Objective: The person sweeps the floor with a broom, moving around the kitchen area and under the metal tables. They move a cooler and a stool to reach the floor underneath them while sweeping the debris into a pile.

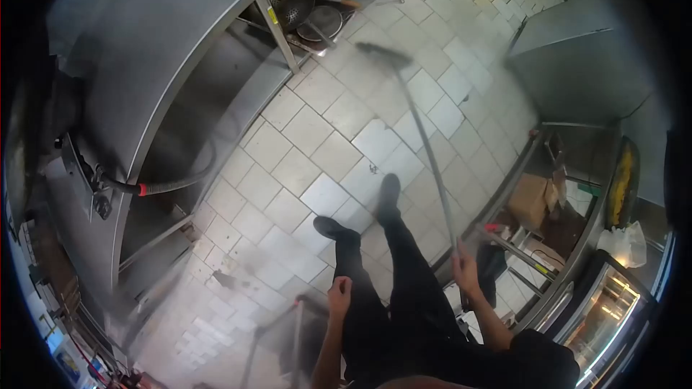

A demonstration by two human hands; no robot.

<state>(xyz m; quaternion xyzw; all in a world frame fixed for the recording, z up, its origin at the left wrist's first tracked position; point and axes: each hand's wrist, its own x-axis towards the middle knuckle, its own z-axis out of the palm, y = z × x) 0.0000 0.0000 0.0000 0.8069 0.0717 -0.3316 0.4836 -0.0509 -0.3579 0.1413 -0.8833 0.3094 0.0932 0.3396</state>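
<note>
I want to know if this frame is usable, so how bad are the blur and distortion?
Head view: strong fisheye bending, black corners. The broom in the right hand is motion-smeared, as is the dustpan handle by the left hand. The floor tiles stay fairly sharp; glare on the steel counter.

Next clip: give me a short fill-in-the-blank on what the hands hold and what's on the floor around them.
1. The right hand grips the long handle of a ____, whose head rests far out on the tiled floor.
2. The left hand holds the upright handle of a ____.
3. A hose with a ____ band hangs from the steel counter.

Missing words: broom; dustpan; red
</note>
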